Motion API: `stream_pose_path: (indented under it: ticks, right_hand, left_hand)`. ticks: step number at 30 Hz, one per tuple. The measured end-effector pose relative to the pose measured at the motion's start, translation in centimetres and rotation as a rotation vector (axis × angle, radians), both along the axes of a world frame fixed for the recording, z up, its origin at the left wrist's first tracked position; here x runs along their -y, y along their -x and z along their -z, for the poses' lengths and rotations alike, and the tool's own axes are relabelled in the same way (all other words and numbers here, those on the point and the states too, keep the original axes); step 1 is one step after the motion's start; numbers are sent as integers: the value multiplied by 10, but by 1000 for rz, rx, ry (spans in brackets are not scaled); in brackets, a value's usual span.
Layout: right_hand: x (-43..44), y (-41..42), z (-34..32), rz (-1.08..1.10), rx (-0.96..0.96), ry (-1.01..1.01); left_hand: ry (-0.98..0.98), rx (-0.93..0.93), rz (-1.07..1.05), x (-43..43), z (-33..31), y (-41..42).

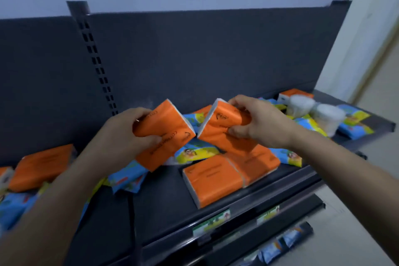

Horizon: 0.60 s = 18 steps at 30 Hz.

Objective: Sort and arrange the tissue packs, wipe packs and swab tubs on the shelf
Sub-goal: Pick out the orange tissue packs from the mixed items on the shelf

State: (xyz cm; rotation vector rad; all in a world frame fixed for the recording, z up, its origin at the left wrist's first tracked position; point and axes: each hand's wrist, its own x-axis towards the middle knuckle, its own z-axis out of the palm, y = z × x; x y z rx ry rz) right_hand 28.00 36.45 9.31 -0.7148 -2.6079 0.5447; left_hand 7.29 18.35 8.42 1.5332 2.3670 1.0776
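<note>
Here, left hand (129, 134) fingers wrapping glossy orange pack (170, 138), right hand (259, 123) pinching second pack (216, 134)

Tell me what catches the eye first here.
The left hand and right hand each grip an orange tissue pack, the left pack and right pack almost touching corners mid-frame. Below, more orange packs and blue wipe packs lie jumbled on the shelf; white swab tubs sit far right.

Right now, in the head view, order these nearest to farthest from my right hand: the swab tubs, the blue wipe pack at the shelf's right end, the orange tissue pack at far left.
1. Swab tubs, just right of the right hand.
2. Blue wipe pack, right end.
3. Orange tissue pack, far left.
</note>
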Motion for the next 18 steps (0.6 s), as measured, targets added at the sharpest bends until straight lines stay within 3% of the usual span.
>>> stream_pose_path:
  ticks: [7, 18]
  right_hand:
    - [-94, -93, -5, 81, 22, -139]
    - [-228, -188, -13, 124, 18, -121]
  left_hand:
    - [-56, -78, 70, -110, -10, -93]
    - [-59, -84, 98, -241, -10, -181]
